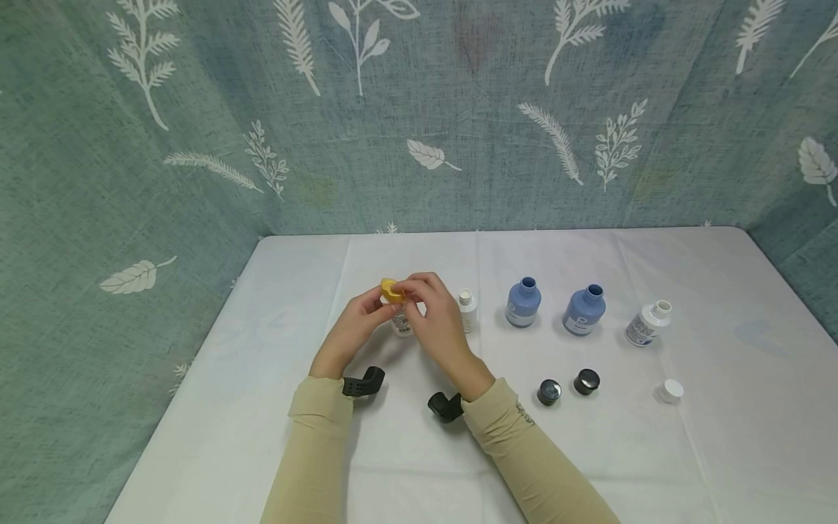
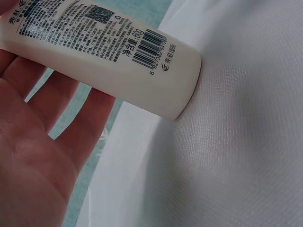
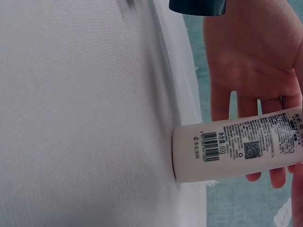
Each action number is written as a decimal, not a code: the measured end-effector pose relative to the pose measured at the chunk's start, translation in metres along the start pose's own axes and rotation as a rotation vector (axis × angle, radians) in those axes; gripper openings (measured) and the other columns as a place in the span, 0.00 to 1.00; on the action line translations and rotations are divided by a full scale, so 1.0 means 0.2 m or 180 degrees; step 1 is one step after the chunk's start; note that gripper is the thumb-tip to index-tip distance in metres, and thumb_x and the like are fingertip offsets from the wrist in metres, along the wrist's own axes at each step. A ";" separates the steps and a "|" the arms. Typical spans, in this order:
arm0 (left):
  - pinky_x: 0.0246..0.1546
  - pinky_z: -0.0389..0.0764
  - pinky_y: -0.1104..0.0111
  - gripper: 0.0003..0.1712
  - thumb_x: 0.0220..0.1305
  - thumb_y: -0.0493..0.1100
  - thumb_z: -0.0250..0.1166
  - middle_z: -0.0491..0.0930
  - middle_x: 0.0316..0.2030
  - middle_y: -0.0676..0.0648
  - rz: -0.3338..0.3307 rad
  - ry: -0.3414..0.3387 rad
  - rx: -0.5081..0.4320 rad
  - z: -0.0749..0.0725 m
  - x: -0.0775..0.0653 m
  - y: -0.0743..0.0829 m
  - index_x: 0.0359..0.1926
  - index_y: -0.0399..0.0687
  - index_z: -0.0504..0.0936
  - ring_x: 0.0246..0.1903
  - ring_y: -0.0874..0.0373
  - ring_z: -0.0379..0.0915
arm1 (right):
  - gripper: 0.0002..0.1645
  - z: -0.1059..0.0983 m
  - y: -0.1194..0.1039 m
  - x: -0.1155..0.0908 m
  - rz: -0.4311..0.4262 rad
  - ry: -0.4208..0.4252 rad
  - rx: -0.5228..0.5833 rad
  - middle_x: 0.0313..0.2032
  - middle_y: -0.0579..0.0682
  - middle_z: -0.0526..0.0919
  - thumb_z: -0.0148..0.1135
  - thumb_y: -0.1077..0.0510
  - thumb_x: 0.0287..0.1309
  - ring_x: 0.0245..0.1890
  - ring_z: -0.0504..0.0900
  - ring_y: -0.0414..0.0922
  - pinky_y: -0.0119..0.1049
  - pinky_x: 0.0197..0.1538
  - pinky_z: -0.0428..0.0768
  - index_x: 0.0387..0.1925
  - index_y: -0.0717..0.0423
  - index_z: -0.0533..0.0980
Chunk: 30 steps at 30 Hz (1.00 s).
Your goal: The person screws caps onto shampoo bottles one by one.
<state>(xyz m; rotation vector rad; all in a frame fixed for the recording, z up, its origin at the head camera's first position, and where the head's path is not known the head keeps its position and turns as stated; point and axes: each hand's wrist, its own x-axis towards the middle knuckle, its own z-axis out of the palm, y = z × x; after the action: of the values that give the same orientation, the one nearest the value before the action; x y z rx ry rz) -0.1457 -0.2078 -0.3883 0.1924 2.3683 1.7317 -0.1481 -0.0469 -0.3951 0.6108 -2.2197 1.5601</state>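
A white bottle [image 1: 401,326] with black print and a barcode stands on the table, its yellow cap [image 1: 390,290] at the top. My left hand [image 1: 350,331] grips the bottle high up, fingers passing behind it in the left wrist view. With fingertips and thumb, my right hand [image 1: 435,320] pinches the yellow cap from the right. The right wrist view shows the bottle [image 3: 236,146] with its base on the cloth and fingers behind its upper part. The cap lies outside both wrist views.
Right of my hands stand a small white bottle [image 1: 467,311], two uncapped blue bottles [image 1: 523,302] [image 1: 583,311] and an uncapped white bottle [image 1: 647,324]. Nearer me lie two black caps [image 1: 548,392] [image 1: 586,381] and a white cap [image 1: 670,391]. A patterned curtain [image 1: 419,116] hangs behind the table.
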 end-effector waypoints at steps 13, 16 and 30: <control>0.59 0.62 0.53 0.24 0.64 0.43 0.58 0.70 0.59 0.48 0.0044 -0.0071 -0.0083 0.00 0.00 0.01 0.61 0.49 0.70 0.56 0.53 0.64 | 0.09 0.00 0.01 0.00 -0.0072 -0.0063 0.0098 0.48 0.45 0.74 0.60 0.61 0.57 0.38 0.75 0.39 0.40 0.41 0.77 0.40 0.52 0.80; 0.62 0.59 0.50 0.24 0.64 0.44 0.58 0.68 0.61 0.48 0.0050 -0.0083 -0.0103 0.00 0.00 0.01 0.61 0.48 0.70 0.61 0.53 0.61 | 0.09 0.00 0.01 0.00 -0.0054 -0.0106 0.0082 0.51 0.45 0.74 0.60 0.60 0.57 0.38 0.75 0.39 0.41 0.40 0.77 0.41 0.51 0.79; 0.62 0.59 0.50 0.24 0.63 0.49 0.59 0.70 0.59 0.47 0.0043 -0.0096 -0.0112 0.01 -0.01 0.02 0.59 0.47 0.72 0.60 0.52 0.63 | 0.10 0.01 0.01 0.00 -0.0050 -0.0062 -0.0040 0.48 0.45 0.76 0.60 0.60 0.57 0.44 0.75 0.37 0.33 0.42 0.77 0.42 0.51 0.79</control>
<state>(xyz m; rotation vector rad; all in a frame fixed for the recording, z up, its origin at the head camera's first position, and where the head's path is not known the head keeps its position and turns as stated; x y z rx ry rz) -0.1437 -0.2060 -0.3853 0.2278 2.3188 1.7626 -0.1486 -0.0475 -0.3968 0.6408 -2.2318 1.5378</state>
